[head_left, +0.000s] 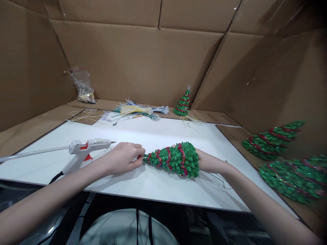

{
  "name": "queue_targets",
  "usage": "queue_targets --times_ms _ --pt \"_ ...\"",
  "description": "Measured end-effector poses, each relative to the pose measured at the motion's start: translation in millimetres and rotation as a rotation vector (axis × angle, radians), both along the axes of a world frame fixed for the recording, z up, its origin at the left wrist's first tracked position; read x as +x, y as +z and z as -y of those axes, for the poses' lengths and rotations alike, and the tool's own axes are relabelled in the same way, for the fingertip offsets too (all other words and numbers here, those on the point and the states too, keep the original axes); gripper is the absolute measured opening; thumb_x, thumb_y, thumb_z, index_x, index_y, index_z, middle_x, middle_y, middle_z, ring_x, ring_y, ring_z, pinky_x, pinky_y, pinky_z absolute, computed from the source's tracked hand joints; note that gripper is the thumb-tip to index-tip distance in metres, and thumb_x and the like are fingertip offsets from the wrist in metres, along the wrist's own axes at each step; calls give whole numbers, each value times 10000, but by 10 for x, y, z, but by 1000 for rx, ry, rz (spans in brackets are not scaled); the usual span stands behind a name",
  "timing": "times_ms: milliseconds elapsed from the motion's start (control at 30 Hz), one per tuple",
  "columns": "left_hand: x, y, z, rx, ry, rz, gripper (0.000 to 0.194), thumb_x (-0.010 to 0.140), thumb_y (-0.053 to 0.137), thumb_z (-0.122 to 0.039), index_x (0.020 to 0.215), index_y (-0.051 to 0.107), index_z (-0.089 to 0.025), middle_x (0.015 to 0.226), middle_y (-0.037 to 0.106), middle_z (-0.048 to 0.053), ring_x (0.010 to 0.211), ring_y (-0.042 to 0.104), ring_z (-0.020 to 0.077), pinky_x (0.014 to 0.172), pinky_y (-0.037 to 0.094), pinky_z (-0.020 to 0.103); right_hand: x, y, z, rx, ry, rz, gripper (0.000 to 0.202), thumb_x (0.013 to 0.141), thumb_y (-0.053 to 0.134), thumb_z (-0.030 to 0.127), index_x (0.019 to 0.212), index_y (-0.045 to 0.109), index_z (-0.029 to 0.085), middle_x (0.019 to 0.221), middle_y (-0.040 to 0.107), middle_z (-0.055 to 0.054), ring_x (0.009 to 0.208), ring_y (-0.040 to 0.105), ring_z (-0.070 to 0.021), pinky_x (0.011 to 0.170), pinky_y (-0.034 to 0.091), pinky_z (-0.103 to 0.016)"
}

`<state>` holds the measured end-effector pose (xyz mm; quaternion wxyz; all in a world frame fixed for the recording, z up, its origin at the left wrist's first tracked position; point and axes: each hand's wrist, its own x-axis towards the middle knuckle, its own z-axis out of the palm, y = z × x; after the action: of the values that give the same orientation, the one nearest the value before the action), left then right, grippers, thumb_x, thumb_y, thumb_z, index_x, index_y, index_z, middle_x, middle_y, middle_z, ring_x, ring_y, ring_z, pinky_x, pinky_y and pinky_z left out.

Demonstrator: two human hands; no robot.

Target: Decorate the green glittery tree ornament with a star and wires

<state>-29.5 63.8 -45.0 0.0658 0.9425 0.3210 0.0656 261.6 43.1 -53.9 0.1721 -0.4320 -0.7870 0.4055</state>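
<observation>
A green glittery cone tree [176, 159] with red garland lies on its side above the white board [158, 185], its tip pointing left. My left hand [127, 157] has its fingers closed in a pinch at the tip. From the right, my right hand [200, 157] reaches to the tree's wide base; its fingers are hidden behind or inside the tree. Thin dark wires [217, 177] stick out below my right wrist. To the left of my left hand, a white glue gun [89, 147] with a red trigger points its nozzle right.
Bundles of yellow, white and green wires [139, 110] lie at the back. A small tree [182, 103] stands to their right. Two larger trees [273, 140] [296, 178] lie at the right. At the back left is a plastic bag [83, 86] of wires. Cardboard walls [133, 61] enclose the board.
</observation>
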Motion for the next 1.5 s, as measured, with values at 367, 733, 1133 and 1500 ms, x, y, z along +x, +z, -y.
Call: queue_targets --times_ms 367,733,1133,1500 --pt "93 44 -35 -221 114 114 153 746 444 -201 636 547 -176 591 530 -22 548 433 112 533 278 219 -1 -103 14 69 -29 -76 317 775 582 231 1073 673 171 1139 669 -62 1031 614 -280 914 506 -405" --pt "98 63 -163 -379 93 154 182 721 429 -226 565 496 -162 531 415 -34 524 362 97 482 242 209 6 -142 45 74 -111 -124 387 698 656 216 1083 655 179 1059 696 -67 1009 622 -319 836 544 -403" --pt "181 6 -232 -321 125 120 194 655 500 -277 508 423 -175 505 350 -35 496 302 97 457 189 234 -29 -78 77 42 -128 -146 296 690 655 240 973 666 156 1000 715 -71 960 645 -307 809 550 -380" --pt "367 87 -129 -101 183 -7 270 553 511 -213 415 279 -185 402 234 -35 419 176 102 465 125 280 -55 -41 81 41 -118 -147 273 685 639 265 933 661 154 927 720 -58 927 652 -284 769 558 -353"
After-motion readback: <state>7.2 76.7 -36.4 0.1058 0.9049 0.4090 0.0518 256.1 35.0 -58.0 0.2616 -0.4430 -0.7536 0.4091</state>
